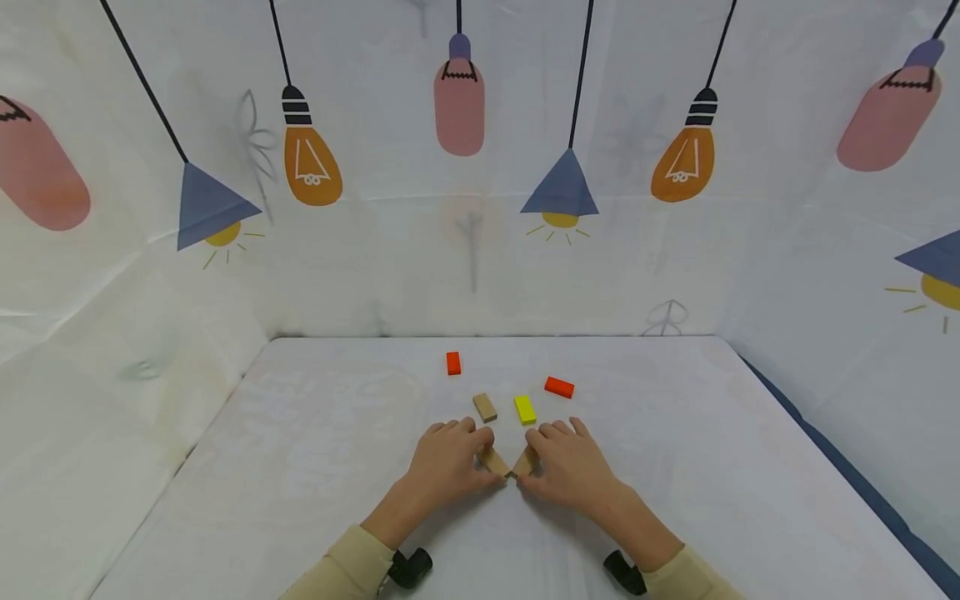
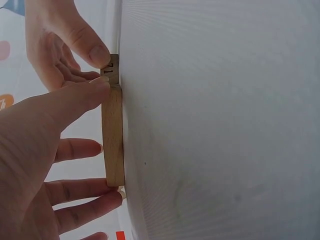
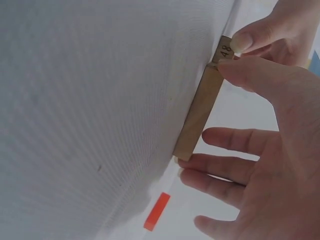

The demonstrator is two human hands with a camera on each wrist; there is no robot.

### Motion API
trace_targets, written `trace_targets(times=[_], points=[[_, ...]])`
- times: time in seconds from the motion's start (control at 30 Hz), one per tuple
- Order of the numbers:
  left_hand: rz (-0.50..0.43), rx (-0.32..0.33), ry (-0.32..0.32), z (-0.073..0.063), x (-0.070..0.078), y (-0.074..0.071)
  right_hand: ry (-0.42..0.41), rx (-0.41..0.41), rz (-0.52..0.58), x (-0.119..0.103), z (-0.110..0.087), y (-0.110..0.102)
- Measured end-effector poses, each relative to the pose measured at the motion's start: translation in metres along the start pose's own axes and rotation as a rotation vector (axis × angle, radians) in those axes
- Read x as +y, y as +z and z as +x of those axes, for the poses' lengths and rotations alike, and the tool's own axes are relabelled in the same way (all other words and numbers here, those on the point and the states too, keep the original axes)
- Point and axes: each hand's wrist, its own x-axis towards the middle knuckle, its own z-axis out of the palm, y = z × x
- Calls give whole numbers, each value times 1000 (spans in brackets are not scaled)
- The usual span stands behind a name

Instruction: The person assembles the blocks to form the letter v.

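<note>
My left hand [image 1: 450, 458] holds a small plain wooden block [image 1: 492, 461] by its ends, thumb at the near end and fingers at the far end. A second wooden block [image 1: 528, 459] is held the same way by my right hand [image 1: 576, 468]. The near ends of both blocks meet or nearly meet, forming a V on the table. Dark printed marks show on an end of one block [image 2: 110, 71] in the left wrist view; similar marks are on the other block [image 3: 224, 50] in the right wrist view. Fingers hide parts of both blocks from the head camera.
Just beyond my hands lie another wooden block [image 1: 484, 407] and a yellow block [image 1: 525, 409]. Farther back are a red block [image 1: 453, 363] and a second red block [image 1: 559, 387]. The white table [image 1: 337, 417] ends at a lamp-patterned curtain [image 1: 390, 250].
</note>
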Motion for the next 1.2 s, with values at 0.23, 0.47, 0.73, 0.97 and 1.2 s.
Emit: trace_targets(times=[0.23, 0.47, 0.73, 0.97, 1.2], points=[[6, -4, -2, 0, -1, 2, 2, -4, 6, -2, 0, -1], [-4, -19, -5, 0, -1, 2, 29, -15, 31, -2, 0, -3], [4, -38, -9, 2, -1, 3, 41, -17, 41, 0, 2, -1], [13, -42, -5, 1, -1, 3, 25, 5, 60, 0, 1, -2], [40, -19, 17, 0, 0, 0, 4, 25, 45, 3, 0, -6]])
